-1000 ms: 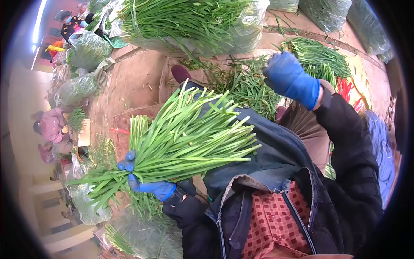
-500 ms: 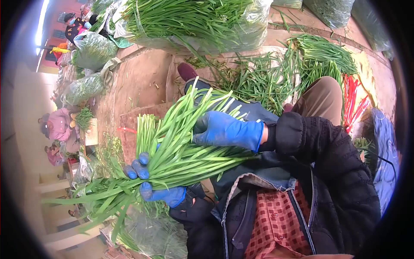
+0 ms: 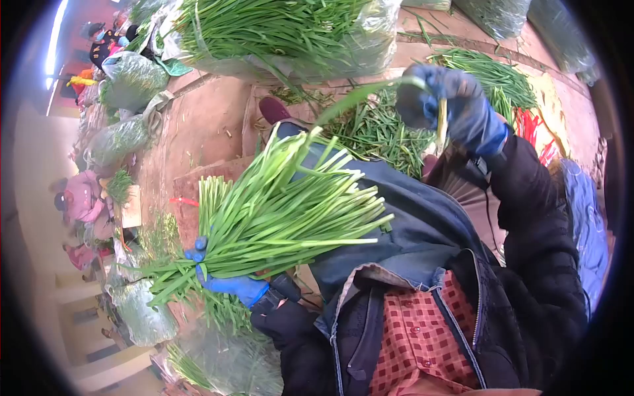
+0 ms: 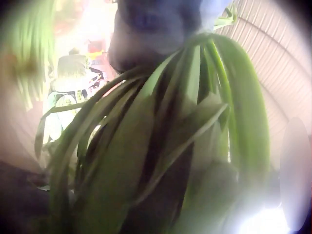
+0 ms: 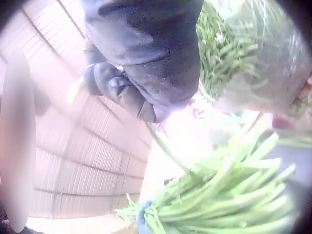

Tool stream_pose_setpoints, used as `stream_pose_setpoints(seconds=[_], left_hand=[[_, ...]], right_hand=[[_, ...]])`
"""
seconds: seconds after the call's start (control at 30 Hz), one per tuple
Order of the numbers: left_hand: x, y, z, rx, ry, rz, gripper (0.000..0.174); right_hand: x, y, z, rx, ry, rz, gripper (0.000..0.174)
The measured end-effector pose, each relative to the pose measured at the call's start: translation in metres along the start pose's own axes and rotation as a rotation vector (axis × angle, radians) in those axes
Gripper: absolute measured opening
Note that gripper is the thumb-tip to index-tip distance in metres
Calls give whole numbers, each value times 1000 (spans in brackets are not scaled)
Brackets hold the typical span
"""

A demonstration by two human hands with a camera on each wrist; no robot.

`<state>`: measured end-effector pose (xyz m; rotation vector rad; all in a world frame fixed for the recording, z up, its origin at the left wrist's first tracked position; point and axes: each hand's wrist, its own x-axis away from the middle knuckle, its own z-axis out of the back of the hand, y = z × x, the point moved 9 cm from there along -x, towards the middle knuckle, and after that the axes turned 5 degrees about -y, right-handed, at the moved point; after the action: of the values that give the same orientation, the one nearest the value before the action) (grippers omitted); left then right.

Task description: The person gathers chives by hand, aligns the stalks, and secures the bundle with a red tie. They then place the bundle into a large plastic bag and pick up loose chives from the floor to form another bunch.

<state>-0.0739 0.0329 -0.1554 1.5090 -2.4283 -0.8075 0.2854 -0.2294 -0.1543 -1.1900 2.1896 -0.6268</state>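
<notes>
Left hand (image 3: 224,284) clamped round bunch (image 3: 284,211) near its leafy end, right hand (image 3: 456,105) high beyond bunch, well apart, pinching one leaf (image 3: 356,96), bunch's cut ends fanning free

The bunch of green stalks (image 3: 277,211) hides most of the left hand (image 3: 231,287); both wrist views are blurred.

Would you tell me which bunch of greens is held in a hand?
The fanned bunch across the lap, gripped by the left hand; the bagged bunch sits on the ground.
</notes>
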Motion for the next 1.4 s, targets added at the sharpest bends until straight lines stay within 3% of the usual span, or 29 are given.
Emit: stream_pose_setpoints(seconds=[0.03,0.07,0.1,0.17,0.27,0.33,0.37,0.43,0.5,0.57,0.63,0.7,0.73,0.8,0.9,0.93,1.07,1.17,1.23,1.3,1.33,1.4], left_hand=[[0,0,5,3,-3,14,10],[-2,-3,12,91,-27,55,10],[-3,-6,19,179,-49,95,11],[-4,0,40,80,-28,74,12],[-4,8,52,-55,13,-9,19],[5,8,48,-317,201,-56,26],[5,5,51,-313,204,-40,26],[2,15,66,-502,309,-6,32],[0,15,64,-526,348,3,33],[2,17,67,-591,360,30,34],[6,16,56,-612,389,24,35],[4,14,54,-601,395,50,32],[2,10,50,-604,383,54,32],[-7,8,38,-815,336,19,34],[-14,2,24,-701,333,60,37],[-15,0,23,-612,330,86,38],[-21,3,26,-662,286,75,39],[-16,-8,21,-546,343,69,37],[-8,-11,6,-639,436,-8,34],[-16,0,23,-650,381,-11,33],[-17,1,16,-681,333,-16,35],[-15,2,11,-725,341,-34,40]], right_hand=[[3,-17,14,78,156,10,26],[-7,-21,0,92,-60,-110,28],[-5,-32,10,137,43,-103,26],[-4,-51,19,33,-107,-36,23],[-7,-89,10,11,-158,68,27],[-7,-106,14,95,-189,209,29],[-11,-98,24,101,-223,104,29],[-5,-59,73,281,132,-57,35],[0,5,85,950,-79,-434,31],[13,39,43,1776,-235,-835,37],[15,68,29,1000,-106,-479,36],[7,84,2,711,-111,-425,37],[4,92,-11,711,-103,-416,37],[5,125,-37,354,-155,-562,43],[3,141,-25,280,-3,-581,37],[1,137,-29,246,-2,-551,30],[-1,126,-38,262,-102,-488,31],[-4,107,-46,216,3,-448,34],[-6,115,-31,247,64,-467,37],[4,121,-28,138,126,-634,37],[-8,122,-32,114,49,-485,38],[-4,124,-27,93,-25,-447,37]])
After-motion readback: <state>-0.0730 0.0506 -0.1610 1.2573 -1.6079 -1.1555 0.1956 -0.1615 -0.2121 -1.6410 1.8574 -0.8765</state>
